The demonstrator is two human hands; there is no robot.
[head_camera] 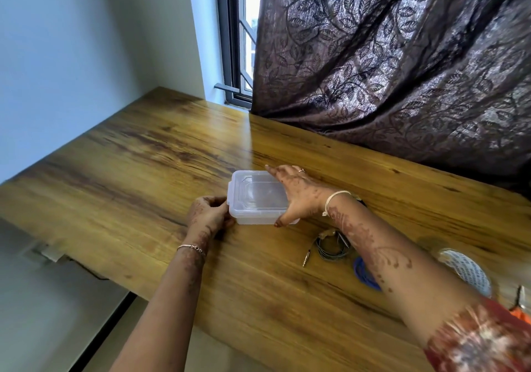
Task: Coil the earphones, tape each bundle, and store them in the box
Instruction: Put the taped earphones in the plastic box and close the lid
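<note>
I see the box (255,196) sitting between both hands: the left hand (208,213) pinches its left end, the right hand (301,192) rests spread-fingered across its lid. The coiled earphones (330,249) lie just beneath the right forearm.

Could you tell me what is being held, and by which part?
The clear box: the left hand grips its left-end latch, and the right hand presses on its right end.

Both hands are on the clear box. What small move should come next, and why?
Probably the left hand should unclip the end of the box that it grips and lift the lid, while the right hand steadies it. The lid is on, and the grey earphone coil lies outside on the table.
</note>
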